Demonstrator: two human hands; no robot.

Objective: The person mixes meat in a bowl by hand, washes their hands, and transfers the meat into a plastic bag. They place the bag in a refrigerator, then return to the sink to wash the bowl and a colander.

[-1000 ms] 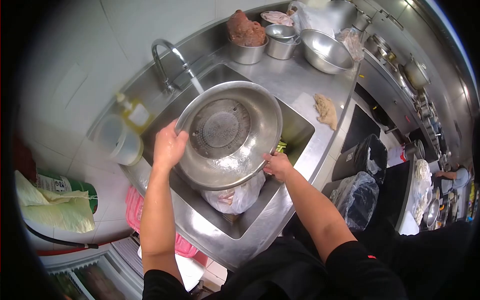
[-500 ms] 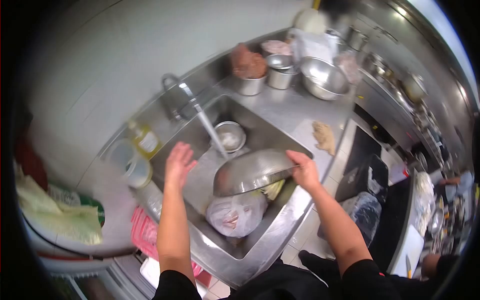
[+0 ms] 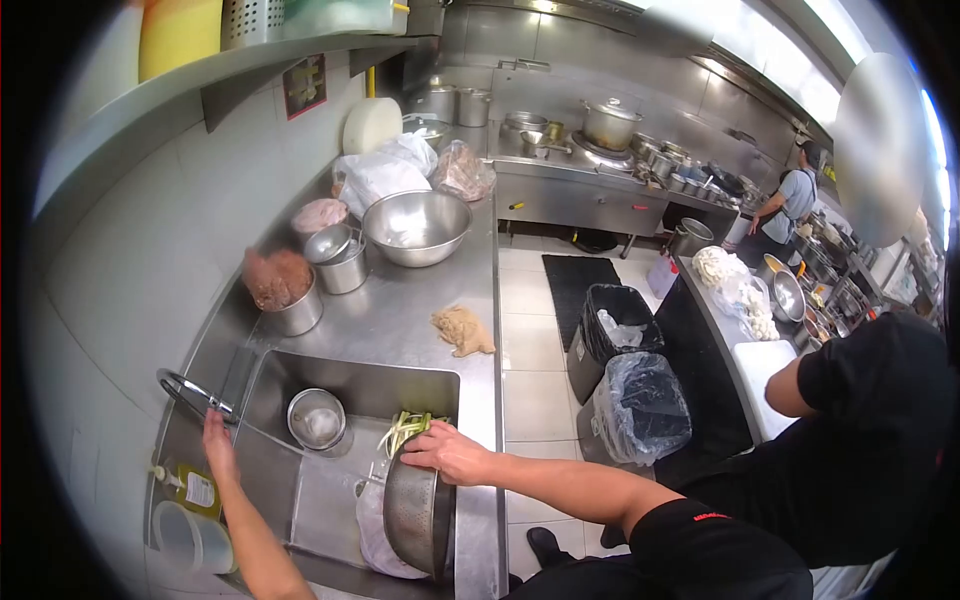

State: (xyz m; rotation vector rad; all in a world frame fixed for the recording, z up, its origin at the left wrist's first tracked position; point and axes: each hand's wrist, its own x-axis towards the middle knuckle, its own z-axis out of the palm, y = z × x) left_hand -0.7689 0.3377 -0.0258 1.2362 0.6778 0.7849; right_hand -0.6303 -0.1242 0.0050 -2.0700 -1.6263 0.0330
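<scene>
My right hand [image 3: 447, 453] grips the rim of a metal colander [image 3: 415, 515], which stands tilted on its side against the right wall of the sink [image 3: 325, 510]. Cut green vegetable stalks [image 3: 405, 428] lie beside that hand, and a pale plastic bag [image 3: 375, 535] is partly hidden behind the colander. On the left, my left hand [image 3: 220, 455] is at the curved faucet [image 3: 185, 385], its fingers close together against the lower part; the exact grip is partly hidden. A small round metal pot [image 3: 318, 420] with something whitish in it sits in the sink.
On the counter stand a large metal bowl [image 3: 417, 228], a pot heaped with reddish-brown food [image 3: 285, 290] and a tan cloth [image 3: 463, 330]. A soap bottle [image 3: 195, 490] is left of the sink. Lined bins [image 3: 640, 405] stand on the floor; a co-worker in black [image 3: 850, 440] is close on the right.
My left hand has moved from above the sink to the faucet, and the water stream no longer shows. The colander has gone from held over the bag to upright on its side. My view has turned right.
</scene>
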